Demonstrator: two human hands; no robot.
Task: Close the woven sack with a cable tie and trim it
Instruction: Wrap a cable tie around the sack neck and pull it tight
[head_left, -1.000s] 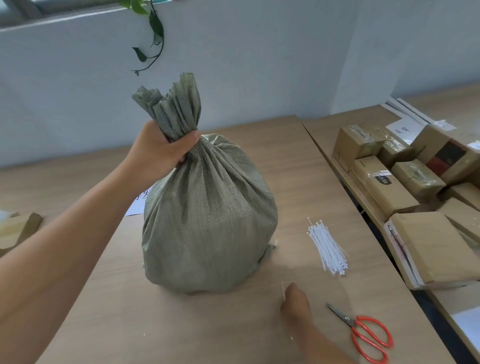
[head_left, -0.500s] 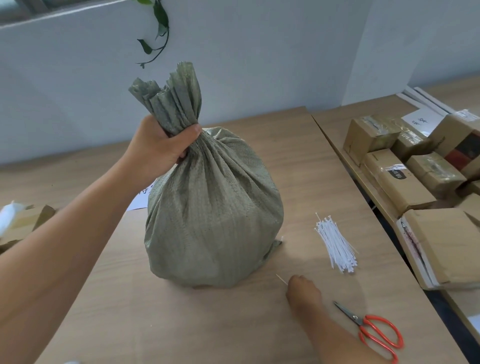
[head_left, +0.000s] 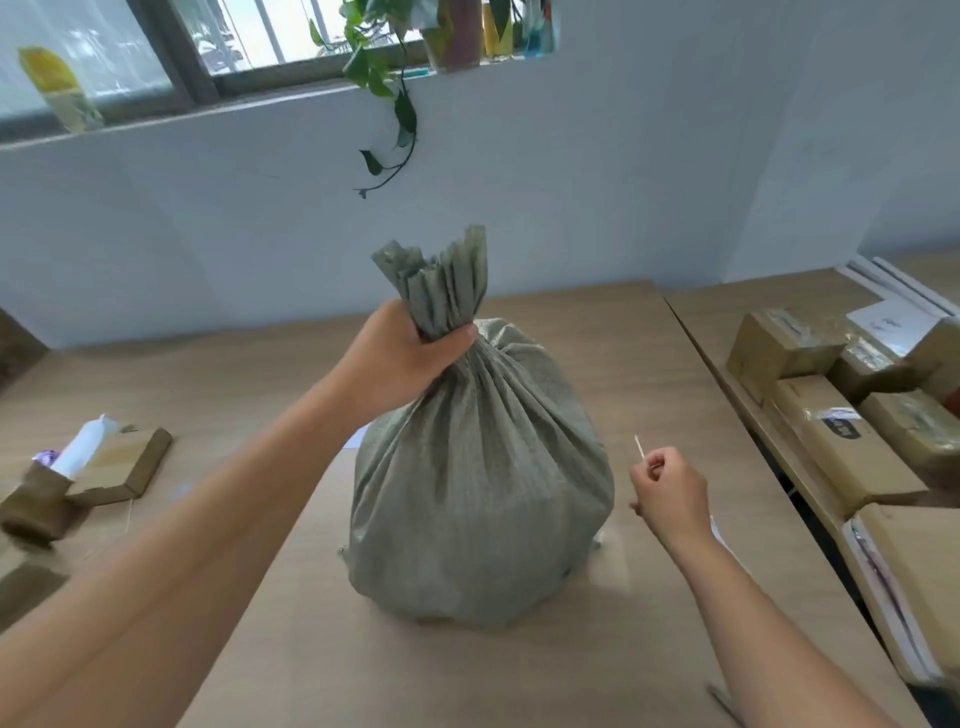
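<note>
Pale wall and a wooden table (head_left: 597, 353) frame the work: the woven sack (head_left: 478, 493) stands upright at the table's middle. The left hand (head_left: 400, 358) has its grip pressed tight around the gathered neck (head_left: 441, 296), just under the flared top. The right hand (head_left: 670, 493), beside the sack and apart from it, pinches a thin white cable tie (head_left: 639, 447) (only its tip shows). For a clean closure, the tie should probably wrap directly below the left fist, where the folds are tightest, before that fist loosens.
</note>
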